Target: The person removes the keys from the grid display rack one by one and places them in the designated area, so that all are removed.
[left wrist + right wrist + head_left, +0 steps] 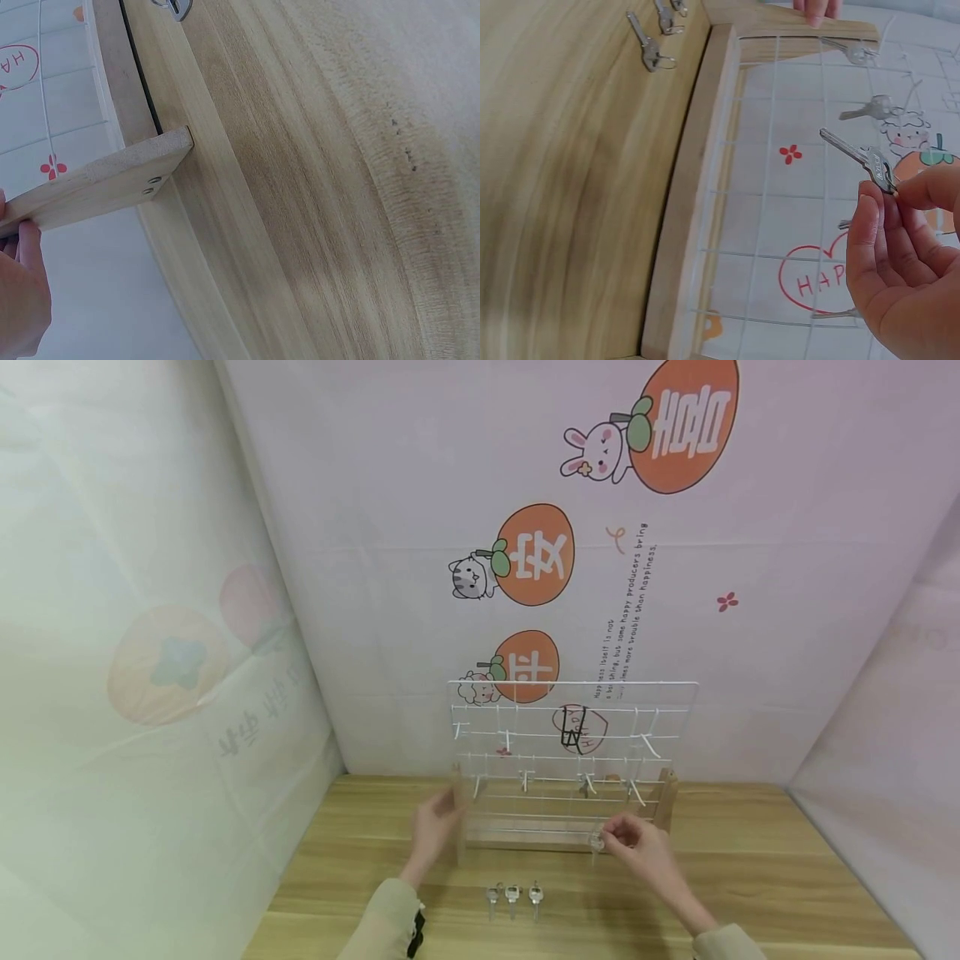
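Observation:
A white wire grid rack with wooden side posts stands on the table. My left hand grips its left wooden post, fingers against one face of the board. In front of the rack, my right hand pinches a silver key at its head end between thumb and fingertips; the shaft points away from the hand. Several hooks project from the grid, and keys hang on some, including one key in the right wrist view. Three more keys lie in a row on the table, the middle key between the others.
The wood-grain table extends to both sides of the rack. Behind it hangs a white printed cloth with orange fruit drawings, and a pale cloth wall closes off the left. A black hook piece sits on the upper grid.

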Demonstrator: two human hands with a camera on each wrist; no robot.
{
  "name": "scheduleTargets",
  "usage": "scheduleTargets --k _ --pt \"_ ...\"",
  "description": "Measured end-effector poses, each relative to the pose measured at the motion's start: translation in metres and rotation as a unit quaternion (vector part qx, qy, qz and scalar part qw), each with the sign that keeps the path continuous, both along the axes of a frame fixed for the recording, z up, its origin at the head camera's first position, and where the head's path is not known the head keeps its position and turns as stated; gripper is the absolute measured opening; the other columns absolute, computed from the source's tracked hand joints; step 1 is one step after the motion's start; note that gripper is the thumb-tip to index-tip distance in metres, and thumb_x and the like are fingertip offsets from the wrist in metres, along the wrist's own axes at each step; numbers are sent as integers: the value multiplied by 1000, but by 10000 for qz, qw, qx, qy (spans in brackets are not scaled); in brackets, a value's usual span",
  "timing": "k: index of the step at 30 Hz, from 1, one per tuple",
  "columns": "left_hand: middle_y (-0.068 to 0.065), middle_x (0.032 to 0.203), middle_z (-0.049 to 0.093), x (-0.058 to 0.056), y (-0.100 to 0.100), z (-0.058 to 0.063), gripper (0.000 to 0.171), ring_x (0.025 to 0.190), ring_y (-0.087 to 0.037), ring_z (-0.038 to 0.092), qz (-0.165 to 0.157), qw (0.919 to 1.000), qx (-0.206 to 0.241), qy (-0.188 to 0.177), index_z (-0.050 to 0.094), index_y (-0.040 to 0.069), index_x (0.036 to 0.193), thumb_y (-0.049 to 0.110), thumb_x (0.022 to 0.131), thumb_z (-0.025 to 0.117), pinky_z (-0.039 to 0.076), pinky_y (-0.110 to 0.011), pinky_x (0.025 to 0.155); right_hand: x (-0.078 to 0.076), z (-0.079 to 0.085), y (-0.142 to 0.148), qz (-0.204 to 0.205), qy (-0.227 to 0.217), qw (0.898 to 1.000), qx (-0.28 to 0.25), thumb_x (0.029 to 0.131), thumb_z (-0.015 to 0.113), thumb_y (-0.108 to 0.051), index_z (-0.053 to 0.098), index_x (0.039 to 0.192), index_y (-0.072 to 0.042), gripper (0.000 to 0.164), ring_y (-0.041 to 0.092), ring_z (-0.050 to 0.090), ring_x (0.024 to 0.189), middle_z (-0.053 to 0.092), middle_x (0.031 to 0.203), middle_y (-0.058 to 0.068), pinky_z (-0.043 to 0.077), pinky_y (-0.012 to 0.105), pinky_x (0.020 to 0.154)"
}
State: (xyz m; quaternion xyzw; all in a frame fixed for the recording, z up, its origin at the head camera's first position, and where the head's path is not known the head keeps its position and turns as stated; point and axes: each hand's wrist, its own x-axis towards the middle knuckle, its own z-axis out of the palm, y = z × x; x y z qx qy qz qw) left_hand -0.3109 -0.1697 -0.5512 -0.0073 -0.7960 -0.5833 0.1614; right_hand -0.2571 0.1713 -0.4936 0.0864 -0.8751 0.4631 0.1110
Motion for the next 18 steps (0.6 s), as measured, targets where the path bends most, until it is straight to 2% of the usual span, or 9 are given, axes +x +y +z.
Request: scheduleTargets --k 6,13,15,18 --pt "-22 129 66 0 -1 0 47 118 -38 65 -41 10000 20 -23 61 -1 130 15 87 74 55 -49 101 -1 -12 -3 -7 -227 9997 90 82 73 -4 68 87 -8 8 -4 57 67 70 80 1 54 14 64" --pt "-25 126 66 0 -1 0 48 116 -41 65 -48 9999 -33 124 61 -4 128 16 87 75 56 -50 100 -1 -29 -9 319 150 9994 60 80 73 1 67 84 -7 11 -5 53 65 68 76 0 51 13 59" --pt "-25 126 66 -1 0 0 48 115 -41 65 -38 9999 -24 137 61 -4 128 16 87 76 56 -50 99 -2 -33 -11 362 64 9993 102 80 73 1 67 83 -7 10 -4 52 64 68 75 0 50 13 58" --pt "-25 126 66 -1 0 0 48 115 -41 65 -58 9999 3 147 61 -5 128 15 87 75 56 -50 99 -3 -40 -14 270 -354 9988 205 81 73 -3 67 82 -9 9 -3 51 65 67 74 -2 48 13 60"
